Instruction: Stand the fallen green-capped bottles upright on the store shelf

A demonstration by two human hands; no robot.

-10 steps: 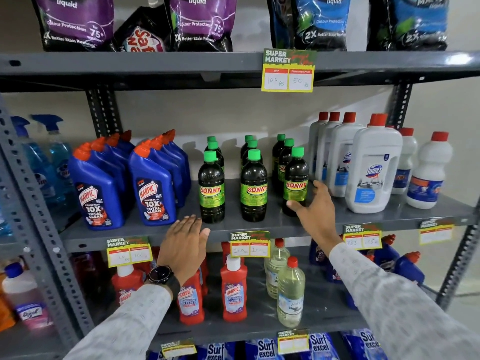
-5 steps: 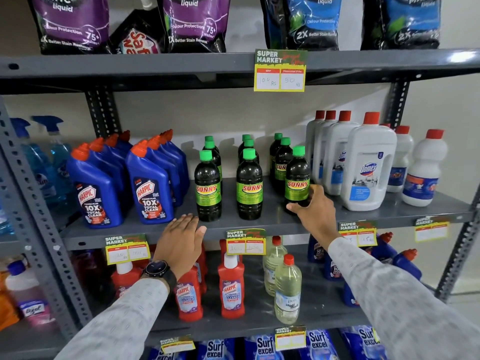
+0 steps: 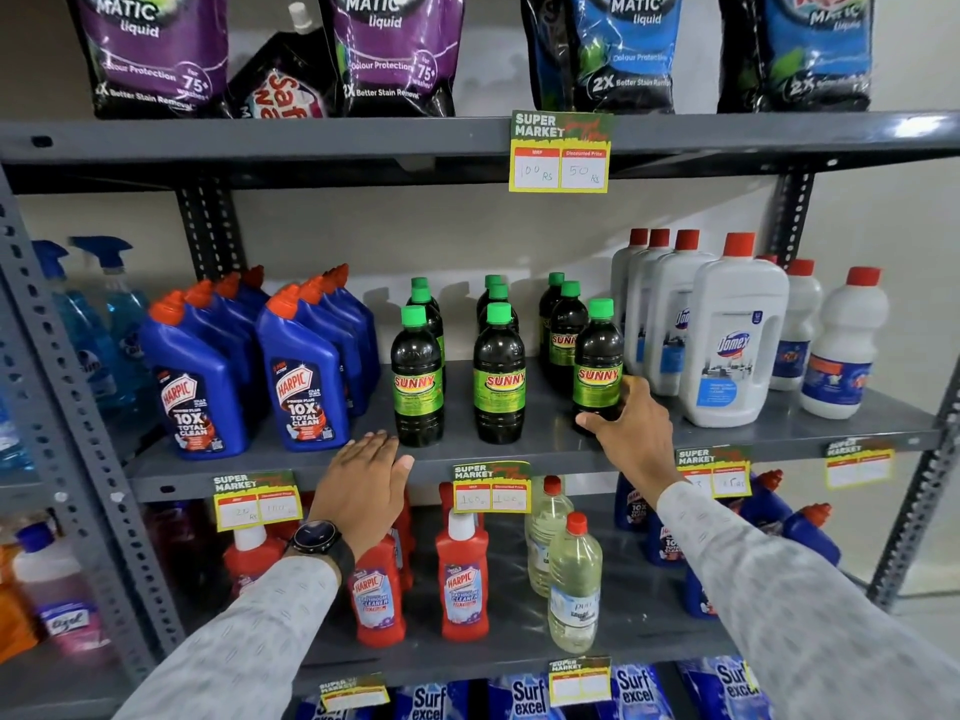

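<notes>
Several dark green-capped SUNNY bottles stand upright in three rows on the grey middle shelf. The front left bottle and the front middle bottle stand free. My right hand wraps the base of the front right bottle, thumb in front and fingers at its right side. My left hand lies flat, fingers together, palm down on the shelf's front edge just left of the front left bottle, holding nothing. A watch sits on that wrist.
Blue Harpic bottles crowd the shelf to the left of the green-capped rows. White red-capped Domex bottles stand close on the right. Price tags hang off the shelf edge. Red cleaners and clear bottles fill the shelf below.
The view has shifted slightly. My right hand has closed more around the base of the front right bottle. My left hand stays on the shelf edge.
</notes>
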